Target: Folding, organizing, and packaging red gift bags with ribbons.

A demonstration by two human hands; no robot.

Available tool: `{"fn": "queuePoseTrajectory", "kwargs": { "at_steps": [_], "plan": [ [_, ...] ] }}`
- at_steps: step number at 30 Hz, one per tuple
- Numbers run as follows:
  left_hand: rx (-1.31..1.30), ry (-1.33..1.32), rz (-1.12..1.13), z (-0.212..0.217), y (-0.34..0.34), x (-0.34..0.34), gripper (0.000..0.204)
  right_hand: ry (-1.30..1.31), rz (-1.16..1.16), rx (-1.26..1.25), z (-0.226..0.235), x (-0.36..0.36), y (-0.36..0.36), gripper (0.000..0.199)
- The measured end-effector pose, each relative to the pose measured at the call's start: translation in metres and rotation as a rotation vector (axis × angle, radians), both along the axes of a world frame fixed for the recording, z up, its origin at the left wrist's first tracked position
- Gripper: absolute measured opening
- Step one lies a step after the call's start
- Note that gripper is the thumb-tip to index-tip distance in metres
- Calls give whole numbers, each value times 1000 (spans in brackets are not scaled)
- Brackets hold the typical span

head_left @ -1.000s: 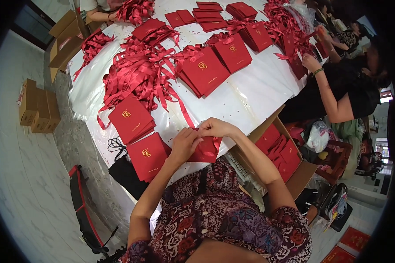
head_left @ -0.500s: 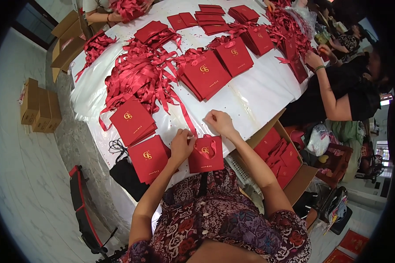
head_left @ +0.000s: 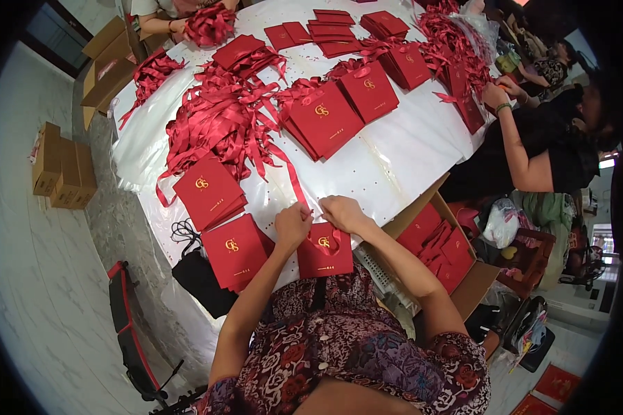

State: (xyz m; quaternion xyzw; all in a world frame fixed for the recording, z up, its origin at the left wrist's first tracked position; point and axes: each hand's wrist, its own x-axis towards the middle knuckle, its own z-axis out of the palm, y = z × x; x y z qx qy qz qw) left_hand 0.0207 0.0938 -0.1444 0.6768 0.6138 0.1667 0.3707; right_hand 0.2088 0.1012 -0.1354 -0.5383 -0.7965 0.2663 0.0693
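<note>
Since a second ago the red paper bag (head_left: 324,250) has come down from between my raised hands and now lies flat at the near edge of the table (head_left: 394,149), its lower part hanging over toward my lap. Both hands have followed it down to its top edge. My left hand (head_left: 292,226) is bunched at the bag's upper left corner, fingertips pressed together on the red ribbon handle (head_left: 323,243) there; my right hand (head_left: 340,211) is curled over the upper right corner, fingers closed on the same edge (whether they pinch ribbon or only paper I cannot tell).

Just left of the bag lies a small stack of finished red bags (head_left: 235,250), and beyond that another stack (head_left: 209,190), both near the table's left edge. Farther up the white cover sits a tangled heap of red ribbons (head_left: 221,124), with one loose ribbon (head_left: 292,181) trailing down toward my hands. A larger pile of bags (head_left: 322,121) lies past it. To my right an open cardboard box (head_left: 436,242) holds more red bags, just beside the table. Across the far right corner another person's arm (head_left: 516,142) rests on the table.
</note>
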Motion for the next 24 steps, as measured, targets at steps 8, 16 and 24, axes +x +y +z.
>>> {"fn": "queuePoseTrajectory", "kwargs": {
  "at_steps": [8, 16, 24],
  "plan": [
    [-126, -516, 216, -9, -5, 1, 22, 782, -528, -302, -1, 1, -17, 13],
    [-204, -883, 268, 9, -6, 13, 14, 553, -418, -209, 32, -9, -20, 19],
    [-165, -924, 283, 17, -11, 19, 9, 587, -363, -148, 37, -8, -22, 21]
  ]
}}
